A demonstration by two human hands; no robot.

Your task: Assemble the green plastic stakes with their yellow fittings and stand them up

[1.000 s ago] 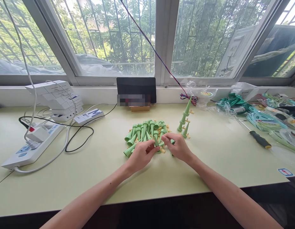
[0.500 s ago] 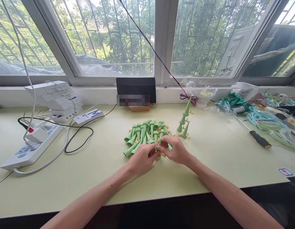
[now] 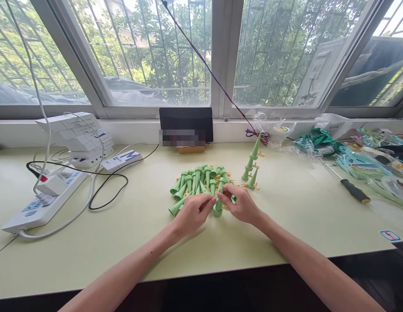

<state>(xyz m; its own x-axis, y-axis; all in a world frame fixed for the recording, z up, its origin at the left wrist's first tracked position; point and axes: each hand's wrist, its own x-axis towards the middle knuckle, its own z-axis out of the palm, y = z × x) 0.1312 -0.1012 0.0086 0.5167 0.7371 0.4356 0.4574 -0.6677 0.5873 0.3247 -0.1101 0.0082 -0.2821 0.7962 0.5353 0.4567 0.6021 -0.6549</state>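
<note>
In front of the pile, my right hand point(image 3: 238, 201) has its thumb and fingers closed on a green plant watering spike point(image 3: 217, 210), its wide capped end down near the table. My left hand point(image 3: 194, 212) is beside it, thumb and fingertips pinched close to the spike's upper part. Whatever lies in that pinch is too small or hidden to name. Behind both hands is a heap of similar green watering spikes point(image 3: 198, 177) with small yellow valves among them. To the right, several spikes stand upright in a stacked column point(image 3: 250, 161), yellow valves sticking out sideways.
At left are a white power strip point(image 3: 41, 199), loose cables and stacked white boxes point(image 3: 80, 134). A black tablet point(image 3: 186, 119) leans by the window. A screwdriver point(image 3: 355, 190) lies at right, near plastic bags and bundled tubing point(image 3: 360, 162).
My two hands have drawn slightly apart, and the fingers have shifted, so more of the spike's lower capped end shows between them. The heap and the stacked column look the same.
</note>
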